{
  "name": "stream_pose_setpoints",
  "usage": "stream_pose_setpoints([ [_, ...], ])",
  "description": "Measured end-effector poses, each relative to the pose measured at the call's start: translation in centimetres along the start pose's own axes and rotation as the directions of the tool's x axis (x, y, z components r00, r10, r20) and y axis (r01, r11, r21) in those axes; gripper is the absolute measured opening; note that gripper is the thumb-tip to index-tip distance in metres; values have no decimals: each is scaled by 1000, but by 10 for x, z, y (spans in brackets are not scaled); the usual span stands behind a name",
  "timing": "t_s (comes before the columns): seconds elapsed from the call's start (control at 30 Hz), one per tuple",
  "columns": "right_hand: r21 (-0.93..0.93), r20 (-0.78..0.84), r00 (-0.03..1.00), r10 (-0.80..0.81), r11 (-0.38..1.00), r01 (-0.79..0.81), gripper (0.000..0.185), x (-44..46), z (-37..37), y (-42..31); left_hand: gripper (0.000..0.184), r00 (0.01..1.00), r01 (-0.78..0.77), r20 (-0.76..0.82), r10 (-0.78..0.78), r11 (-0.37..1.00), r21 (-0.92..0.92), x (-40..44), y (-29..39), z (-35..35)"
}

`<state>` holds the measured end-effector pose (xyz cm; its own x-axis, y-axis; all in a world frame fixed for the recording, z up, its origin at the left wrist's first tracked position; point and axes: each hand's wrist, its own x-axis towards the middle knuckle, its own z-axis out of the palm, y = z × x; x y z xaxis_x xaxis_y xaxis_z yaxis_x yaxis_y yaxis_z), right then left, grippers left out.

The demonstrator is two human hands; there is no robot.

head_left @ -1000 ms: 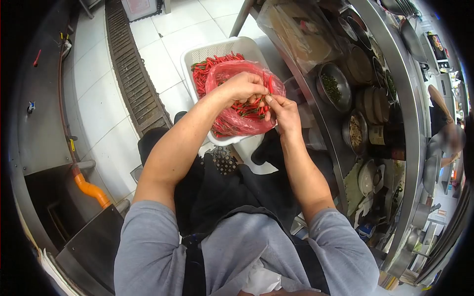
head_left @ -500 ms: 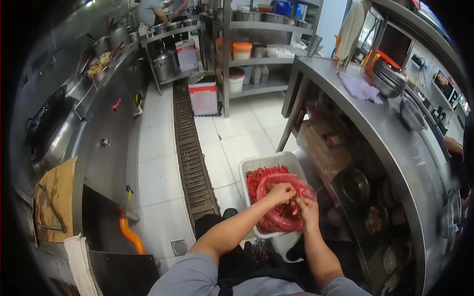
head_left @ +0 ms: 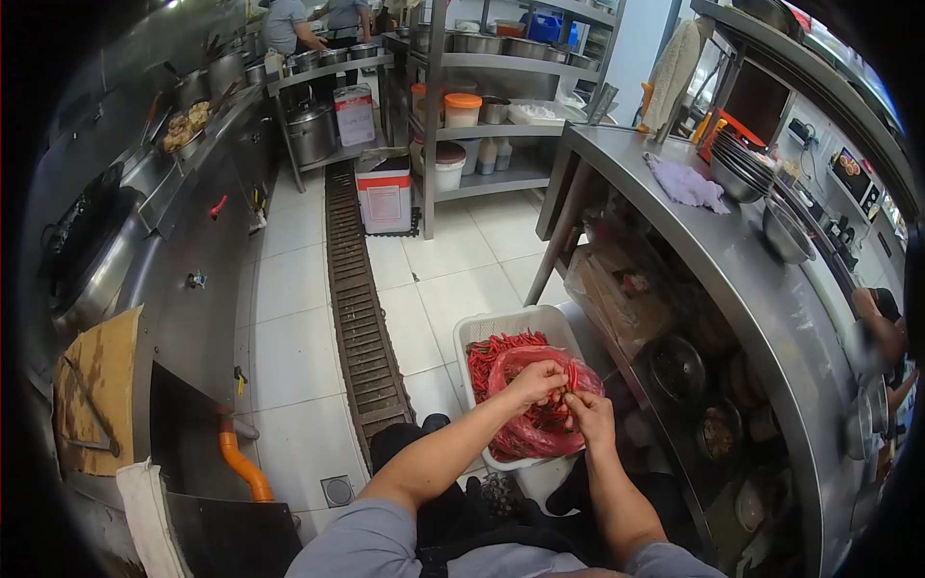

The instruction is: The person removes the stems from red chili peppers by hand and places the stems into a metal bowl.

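Note:
A white plastic basket (head_left: pixel 468 332) stands low between my legs and the steel counter, with loose red chilies (head_left: pixel 482 358) along its left and back. Inside it lies an open red plastic bag (head_left: pixel 501 371) that holds more red chilies with green stems. Above the bag, my left hand (head_left: pixel 540 382) is closed, fingertips pinched on a red chili (head_left: pixel 572 374). My right hand (head_left: pixel 591 416) meets it from the right, also closed on chili at the fingertips. Their fingertips nearly touch, and small parts of what they grip are hidden.
A steel counter (head_left: pixel 674 226) with stacked bowls (head_left: pixel 740 171) and a purple cloth (head_left: pixel 686 183) runs along the right. A floor drain grate (head_left: pixel 358 318) crosses the tiles. Stoves line the left. Farther off are shelves (head_left: pixel 496 183) and co-workers (head_left: pixel 286 24); another person is at the right edge.
The camera view has tilted up from my lap to the wider kitchen, then shifted slightly. Both hands stay together over the bag, with small finger movements at the chili.

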<state>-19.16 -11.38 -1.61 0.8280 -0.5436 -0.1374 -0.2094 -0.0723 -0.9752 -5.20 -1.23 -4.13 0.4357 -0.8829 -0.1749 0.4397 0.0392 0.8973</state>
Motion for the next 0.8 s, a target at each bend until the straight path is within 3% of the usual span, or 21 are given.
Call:
stream_pose_setpoints([
  [0.1,23,-27,999,-32,999,32,16,5,-3,7,9,1000,22,-14,-23,999,-40,-3,4,1],
  [0.2,-91,10,997,-71,993,72,13,6,-9,12,8,995,97,17,-95,985,-141,-7,11,0],
  [0.27,-385,57,913,-404,835,393,14,-1,-3,1,9,980,195,78,-181,952,-237,-6,9,-5],
  [0.37,-464,222,809,-545,670,579,14,-12,8,-12,9,988,152,74,-135,929,-338,-2,-2,-7],
  [0.4,-376,193,888,-417,804,460,13,-14,9,-13,8,995,102,39,-94,925,-365,0,-4,-2],
  [0.43,-279,171,947,-274,908,313,14,-16,9,-16,11,994,75,106,-40,931,-357,5,-11,-10],
  [0.47,-193,143,975,-169,962,195,23,-20,8,-31,16,986,165,71,-149,878,-450,5,-2,-9],
  [0.5,-8,104,982,-155,988,157,30,-16,6,-28,19,987,146,128,-98,881,-449,4,5,-9],
  [0.6,73,21,1000,-13,997,11,24,-14,-7,-19,19,978,59,206,21,925,-374,-1,22,-10],
  [0.7,192,-13,1000,6,981,-4,22,-14,-7,-19,17,964,56,264,19,960,-273,-10,36,1],
  [0.8,64,34,997,74,995,-76,17,-16,-12,-15,15,986,-21,159,48,986,-166,-5,22,3],
])
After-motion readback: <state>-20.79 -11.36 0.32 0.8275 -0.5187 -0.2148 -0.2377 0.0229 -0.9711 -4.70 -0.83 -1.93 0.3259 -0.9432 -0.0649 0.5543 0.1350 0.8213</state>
